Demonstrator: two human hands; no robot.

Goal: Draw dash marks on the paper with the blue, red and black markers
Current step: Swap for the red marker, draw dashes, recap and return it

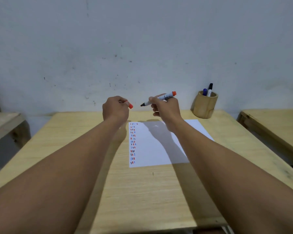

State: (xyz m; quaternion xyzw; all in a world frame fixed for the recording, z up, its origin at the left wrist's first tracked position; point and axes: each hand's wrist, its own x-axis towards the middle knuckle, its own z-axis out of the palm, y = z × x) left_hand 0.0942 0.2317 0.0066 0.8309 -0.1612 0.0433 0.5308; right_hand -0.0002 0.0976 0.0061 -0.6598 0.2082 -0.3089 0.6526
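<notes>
Presently both hands are raised above the table [142,191]: the right hand [166,108] grips the uncapped red marker [161,97], tip pointing left, and the left hand [116,108] pinches its red cap [130,105], the two held just apart. Judged step — the red marker's turn, either starting or closing. The paper [157,149] carries one column of dashes along its left edge; blue marker [204,91] and black marker [210,89] stand in the wooden holder [204,107] — next comes either lowering the tip to the sheet or seating the cap squarely.

Wooden table [142,191] with paper [159,149], bamboo holder [204,105].
</notes>
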